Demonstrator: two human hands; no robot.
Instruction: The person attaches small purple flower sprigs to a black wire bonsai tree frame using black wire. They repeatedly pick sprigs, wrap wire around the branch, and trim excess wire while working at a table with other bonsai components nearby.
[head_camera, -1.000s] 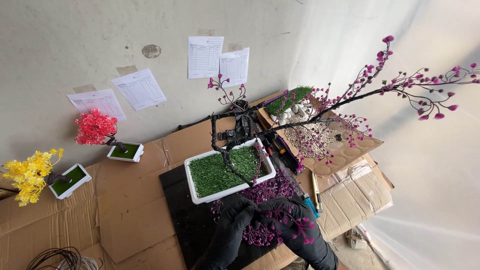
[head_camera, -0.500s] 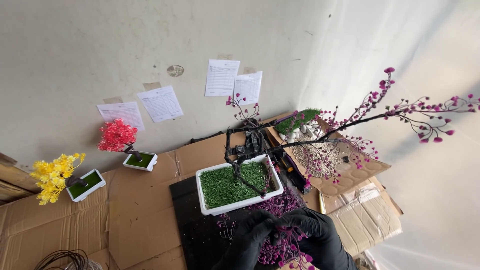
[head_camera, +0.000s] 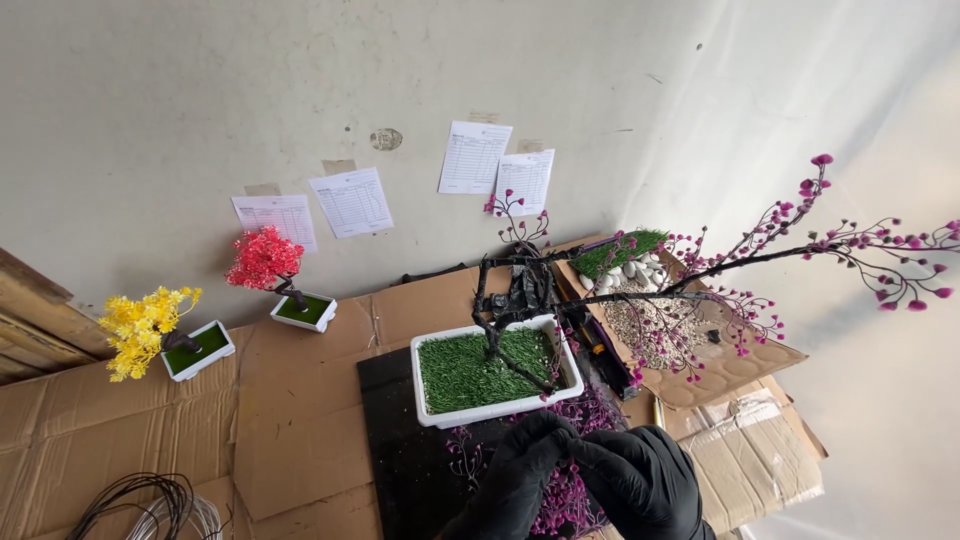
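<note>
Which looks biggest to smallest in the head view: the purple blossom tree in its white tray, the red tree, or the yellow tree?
1. Purple blossom tree, by far the largest, though it also stands nearest the camera.
2 and 3. Yellow tree and red tree look about alike; the yellow one sits closer, so I would not rank them.

Just ahead of the hands, the white planter (head_camera: 497, 375) blocks the straight way forward, its dark trunk (head_camera: 500, 330) rising from the green turf. From it a long branch with purple buds (head_camera: 800, 245) sweeps out to the right at height, barring passage over the open box of pebbles (head_camera: 650, 320). Loose purple sprigs (head_camera: 560, 495) clutter the black mat (head_camera: 400, 450) at the hands. To the left, bare cardboard (head_camera: 290, 420) lies open up to the red tree (head_camera: 268, 262) and yellow tree (head_camera: 145, 325); coiled wire (head_camera: 140, 505) sits low left.
</note>
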